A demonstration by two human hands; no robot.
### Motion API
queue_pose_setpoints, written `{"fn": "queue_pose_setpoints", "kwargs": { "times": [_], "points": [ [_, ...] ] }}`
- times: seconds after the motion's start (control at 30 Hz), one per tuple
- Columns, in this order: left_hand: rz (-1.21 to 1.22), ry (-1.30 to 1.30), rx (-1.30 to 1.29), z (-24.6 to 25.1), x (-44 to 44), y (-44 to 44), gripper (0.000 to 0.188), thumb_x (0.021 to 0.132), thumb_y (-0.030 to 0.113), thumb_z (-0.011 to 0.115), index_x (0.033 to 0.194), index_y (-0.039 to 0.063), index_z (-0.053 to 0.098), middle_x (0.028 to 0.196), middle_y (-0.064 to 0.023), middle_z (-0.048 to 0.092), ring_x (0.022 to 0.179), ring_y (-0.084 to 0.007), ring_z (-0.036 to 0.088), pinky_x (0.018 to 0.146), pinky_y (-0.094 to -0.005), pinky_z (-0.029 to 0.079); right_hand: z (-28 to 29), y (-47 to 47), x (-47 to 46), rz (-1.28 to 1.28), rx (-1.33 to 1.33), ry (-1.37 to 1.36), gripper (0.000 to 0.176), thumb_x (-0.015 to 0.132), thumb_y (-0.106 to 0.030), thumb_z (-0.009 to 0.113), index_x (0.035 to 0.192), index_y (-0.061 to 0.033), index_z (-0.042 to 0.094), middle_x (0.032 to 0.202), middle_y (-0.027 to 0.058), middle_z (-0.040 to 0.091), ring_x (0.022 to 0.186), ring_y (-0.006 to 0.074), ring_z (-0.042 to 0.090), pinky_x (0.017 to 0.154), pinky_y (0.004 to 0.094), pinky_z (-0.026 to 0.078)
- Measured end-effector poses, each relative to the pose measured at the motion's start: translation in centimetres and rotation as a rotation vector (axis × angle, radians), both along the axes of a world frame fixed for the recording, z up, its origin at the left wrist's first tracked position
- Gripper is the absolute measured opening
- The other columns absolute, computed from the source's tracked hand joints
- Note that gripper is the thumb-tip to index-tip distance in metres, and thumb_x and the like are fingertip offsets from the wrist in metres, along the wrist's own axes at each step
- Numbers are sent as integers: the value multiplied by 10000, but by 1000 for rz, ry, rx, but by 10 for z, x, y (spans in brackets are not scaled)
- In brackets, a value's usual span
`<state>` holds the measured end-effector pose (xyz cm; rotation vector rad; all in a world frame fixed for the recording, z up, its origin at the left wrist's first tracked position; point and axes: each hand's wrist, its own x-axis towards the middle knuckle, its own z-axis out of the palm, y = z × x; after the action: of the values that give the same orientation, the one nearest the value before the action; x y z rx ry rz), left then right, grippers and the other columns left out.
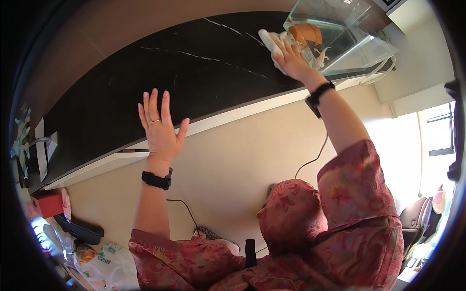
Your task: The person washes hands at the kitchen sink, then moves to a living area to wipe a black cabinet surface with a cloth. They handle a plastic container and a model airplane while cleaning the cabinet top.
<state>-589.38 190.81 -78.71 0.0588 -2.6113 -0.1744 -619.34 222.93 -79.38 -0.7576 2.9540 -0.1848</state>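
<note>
My right hand (293,60) presses a white cloth (271,43) against the black marbled countertop (204,80), right beside a glass aquarium (349,47). Inside the tank are an orange terracotta pot (306,33) and a pale axolotl (321,58). My left hand (160,127) is spread with its fingers apart over the counter's front edge and holds nothing; whether its fingertips touch the surface cannot be told. A ring sits on one of its fingers, and each wrist wears a black band.
At the counter's left end stand a white object with a cable (52,145) and a blue-and-white patterned item (22,142). A red box (49,204), a black case (80,229) and a white plastic bag (113,267) lie at lower left. A pale hose (380,74) hangs beside the tank.
</note>
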Motion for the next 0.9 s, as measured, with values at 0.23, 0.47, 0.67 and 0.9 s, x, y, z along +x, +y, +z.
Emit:
{"fn": "queue_pose_setpoints", "kwargs": {
  "times": [0.23,0.47,0.67,0.9],
  "points": [
    [209,-10,-4,-8,2,-24,718,952,323,570,1527,42,245,1541,-219,257,1471,-399,170,1187,-552,156,0,80,87,159,-45,121,611,1028,-523,305,1556,-221,249,1616,140,193,1472,418,182,1187,504,198],
    [283,-48,-37,-14,2,-25,702,963,335,537,1523,32,244,1534,-197,284,1471,-401,183,1172,-581,178,20,-41,93,143,188,6,602,1024,-527,290,1571,-317,151,1652,97,36,1481,464,80,1129,690,113],
    [123,185,432,-20,0,-33,565,939,60,463,1476,-3,299,1513,-208,331,1445,-387,265,1176,-477,227,21,-190,192,729,-12,-117,593,1003,-539,368,1553,-371,227,1657,63,39,1495,443,10,1103,741,18],
    [23,452,631,-25,9,-38,424,896,-11,504,1318,-3,459,1421,-181,446,1422,-357,322,1147,-460,258,-14,-187,206,957,-118,286,718,933,-192,558,1531,-415,227,1632,75,176,1449,444,244,1156,621,207]
  ]
}}
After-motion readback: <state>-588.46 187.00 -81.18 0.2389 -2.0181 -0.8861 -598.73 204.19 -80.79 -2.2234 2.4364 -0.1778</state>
